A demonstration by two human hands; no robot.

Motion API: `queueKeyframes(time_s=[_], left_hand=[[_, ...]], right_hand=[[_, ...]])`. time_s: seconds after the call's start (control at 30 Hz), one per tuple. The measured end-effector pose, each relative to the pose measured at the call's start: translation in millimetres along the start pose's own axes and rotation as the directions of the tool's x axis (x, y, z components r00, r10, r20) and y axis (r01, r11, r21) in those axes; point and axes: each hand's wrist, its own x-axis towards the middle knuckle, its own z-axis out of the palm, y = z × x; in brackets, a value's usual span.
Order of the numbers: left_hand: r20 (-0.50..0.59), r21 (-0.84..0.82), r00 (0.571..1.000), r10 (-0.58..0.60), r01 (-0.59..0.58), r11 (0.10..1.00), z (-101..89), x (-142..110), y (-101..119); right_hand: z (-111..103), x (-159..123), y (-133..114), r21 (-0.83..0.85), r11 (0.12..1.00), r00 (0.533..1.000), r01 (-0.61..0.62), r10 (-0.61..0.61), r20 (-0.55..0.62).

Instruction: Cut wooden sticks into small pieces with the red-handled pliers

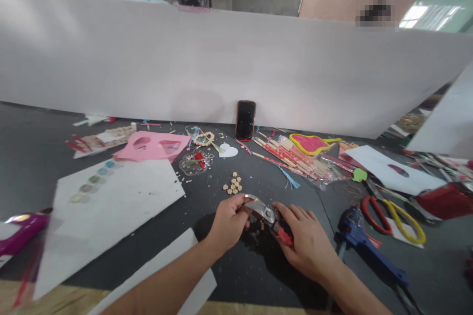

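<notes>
My right hand grips the red handles of a pair of metal pliers low over the dark table. At the plier jaws my left hand pinches its fingertips on a small piece I cannot make out. A little cluster of pale flower-shaped beads lies just beyond both hands.
A blue glue gun and red-and-yellow scissors lie to the right. White sheets lie left, with pink foam, a bead bracelet, bundled sticks and a phone leaning on the white partition behind.
</notes>
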Motion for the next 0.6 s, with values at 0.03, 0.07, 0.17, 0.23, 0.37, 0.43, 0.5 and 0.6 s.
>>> queueKeyframes(time_s=[0.03, 0.07, 0.17, 0.23, 0.37, 0.43, 0.5, 0.6], left_hand=[[-0.001, -0.001, 1.0, 0.0, 0.0, 1.0, 0.3, -0.1, -0.1], [-0.003, 0.0, 1.0, 0.0, 0.0, 1.0, 0.6, -0.2, 0.0], [-0.017, 0.008, 1.0, -0.012, 0.012, 1.0, 1.5, -0.9, 1.2], [-0.018, 0.017, 1.0, -0.019, 0.019, 1.0, 2.0, -1.2, 2.2], [-0.02, 0.016, 1.0, -0.008, 0.008, 1.0, 2.9, -0.5, 1.6], [-0.029, -0.014, 1.0, 0.0, 0.0, 1.0, 3.6, 0.2, -0.2], [-0.032, -0.06, 0.999, 0.006, -0.008, 0.998, 4.2, 0.7, -2.0], [-0.022, -0.102, 1.0, 0.015, -0.018, 0.995, 4.5, 1.1, -3.5]], right_hand=[[-0.2, -0.3, -0.6, 0.005, 1.0, 1.0, -0.005, 0.005, 0.002], [-0.5, -0.5, -1.2, 0.01, 1.0, 1.0, -0.01, 0.01, 0.003], [-1.3, -1.3, -2.8, 0.009, 0.999, 0.999, -0.031, 0.03, 0.012], [-1.3, -2.0, -3.5, 0.001, 0.999, 0.999, -0.043, 0.043, 0.024], [0.5, -3.1, -4.0, -0.002, 0.999, 0.998, -0.055, 0.055, 0.031], [2.2, -3.0, -3.7, -0.007, 0.998, 0.998, -0.061, 0.061, 0.022], [3.9, -2.2, -3.1, -0.017, 0.998, 0.998, -0.067, 0.068, 0.011], [5.6, 0.1, -2.1, -0.034, 0.997, 0.997, -0.076, 0.076, -0.007]])
